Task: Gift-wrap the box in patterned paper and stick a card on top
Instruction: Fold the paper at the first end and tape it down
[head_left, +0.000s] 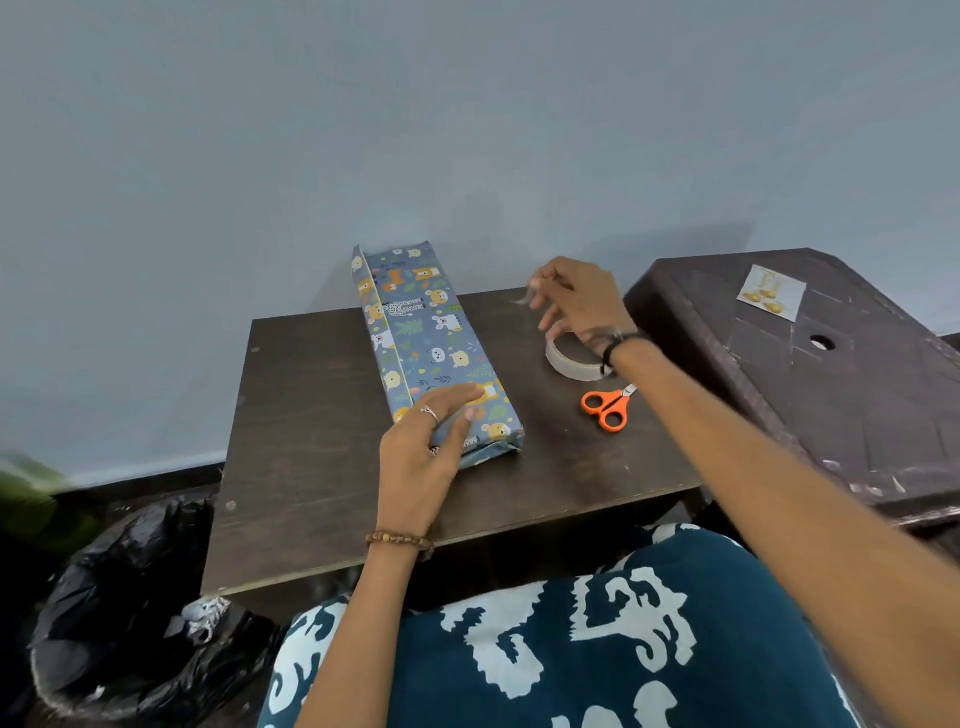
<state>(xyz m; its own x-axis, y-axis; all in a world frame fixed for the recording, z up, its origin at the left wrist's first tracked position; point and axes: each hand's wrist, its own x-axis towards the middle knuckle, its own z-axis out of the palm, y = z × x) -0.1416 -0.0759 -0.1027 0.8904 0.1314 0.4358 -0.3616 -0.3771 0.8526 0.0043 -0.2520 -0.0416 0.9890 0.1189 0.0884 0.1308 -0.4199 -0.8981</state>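
A long box wrapped in blue animal-patterned paper lies on the dark wooden table, with a paper flap standing up along its left side. My left hand rests flat on the box's near end, fingers spread. My right hand hovers above a roll of clear tape and pinches a short strip of tape between its fingertips. A small card with yellow shapes lies on the stool to the right.
Orange-handled scissors lie on the table just in front of the tape roll. A dark plastic stool stands at the right. A bin lined with a black bag sits on the floor at the left. A blue wall is behind.
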